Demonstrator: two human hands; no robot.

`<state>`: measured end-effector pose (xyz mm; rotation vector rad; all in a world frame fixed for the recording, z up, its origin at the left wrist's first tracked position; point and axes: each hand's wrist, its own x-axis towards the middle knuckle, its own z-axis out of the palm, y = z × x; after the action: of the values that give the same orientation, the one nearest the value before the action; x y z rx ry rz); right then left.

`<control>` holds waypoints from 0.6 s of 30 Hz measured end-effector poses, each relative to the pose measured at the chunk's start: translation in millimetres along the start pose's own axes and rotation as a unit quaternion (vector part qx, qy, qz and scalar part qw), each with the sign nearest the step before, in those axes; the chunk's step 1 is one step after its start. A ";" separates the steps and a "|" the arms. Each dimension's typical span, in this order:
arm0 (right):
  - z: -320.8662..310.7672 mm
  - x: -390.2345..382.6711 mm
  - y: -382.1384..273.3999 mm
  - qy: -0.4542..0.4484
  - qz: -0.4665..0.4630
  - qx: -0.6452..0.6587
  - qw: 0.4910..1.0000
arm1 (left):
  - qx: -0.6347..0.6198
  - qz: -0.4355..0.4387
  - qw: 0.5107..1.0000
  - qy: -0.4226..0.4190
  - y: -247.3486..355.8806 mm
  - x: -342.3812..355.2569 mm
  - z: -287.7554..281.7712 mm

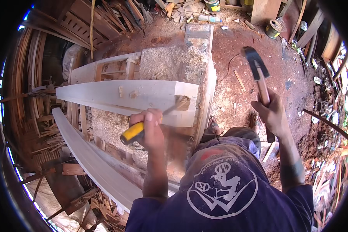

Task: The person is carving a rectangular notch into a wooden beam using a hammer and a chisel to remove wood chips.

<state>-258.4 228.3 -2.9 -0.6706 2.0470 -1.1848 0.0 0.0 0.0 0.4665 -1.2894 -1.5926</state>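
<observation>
My left hand is closed round the yellow and black handle of a chisel. The chisel's blade slants toward a notch near the right end of a pale wooden beam; whether its tip touches the wood I cannot tell. Out to the right, my right hand grips the wooden handle of a hammer, its dark head raised well apart from the chisel. Small shavings lie on the beam's upper face.
A second curved pale board lies nearer me on the left. Under the beam is a low wooden bench strewn with sawdust. Wood scraps, a plastic bottle and a tin can lie at the back. Planks lean at the left.
</observation>
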 end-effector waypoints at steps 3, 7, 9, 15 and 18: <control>-15.6 -1.8 10.0 0.021 0.036 0.093 0.995 | 0.127 0.111 0.984 -0.053 -16.0 12.7 10.5; -25.4 -13.1 20.3 0.040 0.078 0.171 0.981 | 0.109 0.039 0.978 -0.175 -10.5 34.4 -3.9; -25.7 -16.4 20.9 0.056 0.105 0.234 0.965 | 0.060 -0.045 0.966 -0.246 -3.3 49.1 -11.6; -16.0 -23.7 12.4 0.068 0.104 0.224 0.967 | 0.020 -0.128 0.946 -0.296 -15.3 66.6 -26.6; -12.5 -28.4 6.5 0.062 0.105 0.227 0.966 | 0.098 -0.139 0.924 -0.342 -30.9 65.9 -36.5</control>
<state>-250.2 258.1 4.2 -0.1565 1.7942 -1.5253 -13.8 -77.0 -22.5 0.2168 -1.9912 -1.9646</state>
